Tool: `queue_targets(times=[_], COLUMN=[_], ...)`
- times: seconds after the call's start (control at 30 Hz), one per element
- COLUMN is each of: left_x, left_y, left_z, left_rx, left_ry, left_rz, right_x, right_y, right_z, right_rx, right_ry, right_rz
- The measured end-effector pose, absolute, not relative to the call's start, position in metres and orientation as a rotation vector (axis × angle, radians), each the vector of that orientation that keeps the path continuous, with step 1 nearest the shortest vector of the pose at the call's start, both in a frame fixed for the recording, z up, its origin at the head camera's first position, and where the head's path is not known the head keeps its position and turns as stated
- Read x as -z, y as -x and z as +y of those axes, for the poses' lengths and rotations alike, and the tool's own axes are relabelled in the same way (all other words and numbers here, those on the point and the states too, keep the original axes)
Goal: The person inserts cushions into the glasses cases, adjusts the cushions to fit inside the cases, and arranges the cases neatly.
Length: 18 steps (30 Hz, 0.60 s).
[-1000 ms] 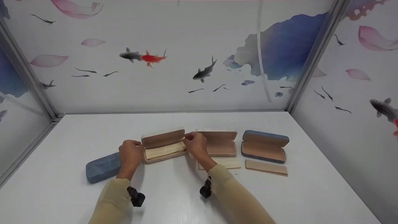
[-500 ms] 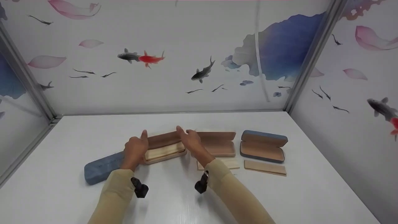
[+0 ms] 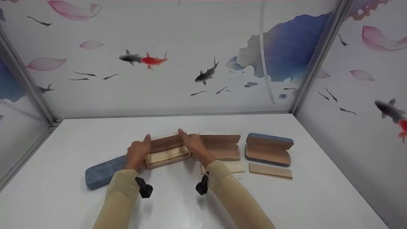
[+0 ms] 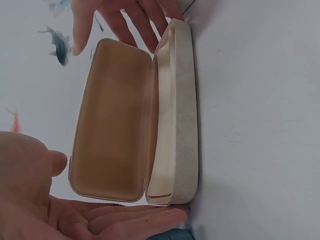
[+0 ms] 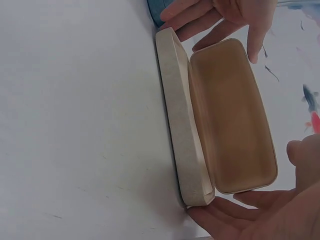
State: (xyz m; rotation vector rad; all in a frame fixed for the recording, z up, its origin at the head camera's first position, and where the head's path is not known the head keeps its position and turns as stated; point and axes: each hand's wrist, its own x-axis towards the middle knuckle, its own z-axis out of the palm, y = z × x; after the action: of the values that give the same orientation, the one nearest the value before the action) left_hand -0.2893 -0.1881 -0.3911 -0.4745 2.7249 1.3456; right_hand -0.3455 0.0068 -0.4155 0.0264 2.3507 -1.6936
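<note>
A cream glasses case (image 3: 166,143) with a tan lining stands between my hands, its lid raised. A folded cream cloth (image 3: 167,154) lies inside its base. My left hand (image 3: 137,155) is at the case's left end, thumb up by the lid; in the left wrist view its straight fingers (image 4: 135,222) lie along that end. At the other end, my right hand (image 3: 193,144) also has its thumb raised. The right wrist view shows this hand's extended fingers (image 5: 235,217) against the end of the case (image 5: 182,120).
A closed blue glasses case (image 3: 105,173) lies by my left hand. Right of my right hand, another cream case (image 3: 224,152) lies open with a folded cloth (image 3: 235,167) before it. Farther right sit an open blue case (image 3: 268,156) and a tan folded cloth (image 3: 271,171).
Both hands have shifted from bent fingers at the case's ends to thumbs-up with fingers along its ends. The left hand moved right and the right hand slightly left. The lid remains raised.
</note>
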Motion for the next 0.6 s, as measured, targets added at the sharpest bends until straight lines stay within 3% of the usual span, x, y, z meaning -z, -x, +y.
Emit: queue_targets(times=[0.6], left_x=[0.3928], left_y=[0.2899], left_z=[-0.1933], left_rx=[-1.375], left_ry=[0.481], left_rz=[2.694], right_x=[0.4140], right_y=[0.3435], right_z=[0.0027], right_rx=[1.639], right_ry=[-0.032], right_rz=[2.481])
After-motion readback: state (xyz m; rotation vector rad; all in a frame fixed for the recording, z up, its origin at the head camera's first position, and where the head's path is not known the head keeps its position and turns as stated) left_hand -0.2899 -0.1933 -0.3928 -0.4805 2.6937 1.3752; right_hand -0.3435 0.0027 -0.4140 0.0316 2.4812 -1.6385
